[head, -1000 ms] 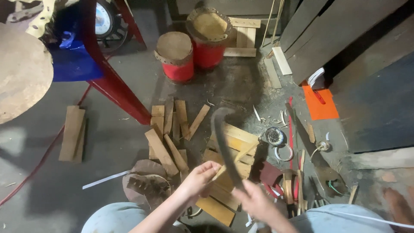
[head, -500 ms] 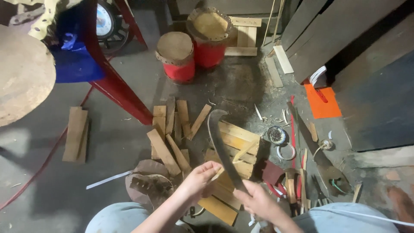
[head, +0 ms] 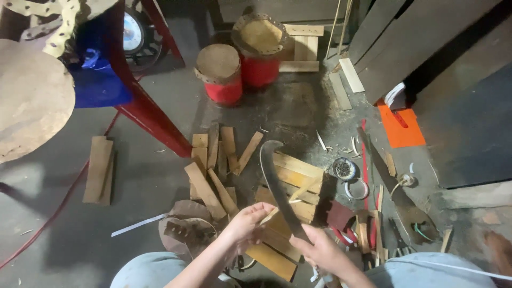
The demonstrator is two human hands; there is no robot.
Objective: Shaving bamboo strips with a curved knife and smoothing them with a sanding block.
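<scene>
Gripping one curved blade (head: 277, 184), right hand (head: 320, 249); left hand (head: 246, 224) pinching one thin wood strip (head: 290, 198); two red drums (head: 221, 73) beyond.

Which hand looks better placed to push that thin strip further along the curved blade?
Probably the left hand: it pinches the thin wooden strip lying against the curved blade, while the right hand grips the blade's lower end.

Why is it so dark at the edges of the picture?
Head view: light falls mostly on the middle floor, around the red drums and wood pieces; corners sink into shadow. The curved blade and both hands, left hand and right hand, look fairly sharp.
</scene>
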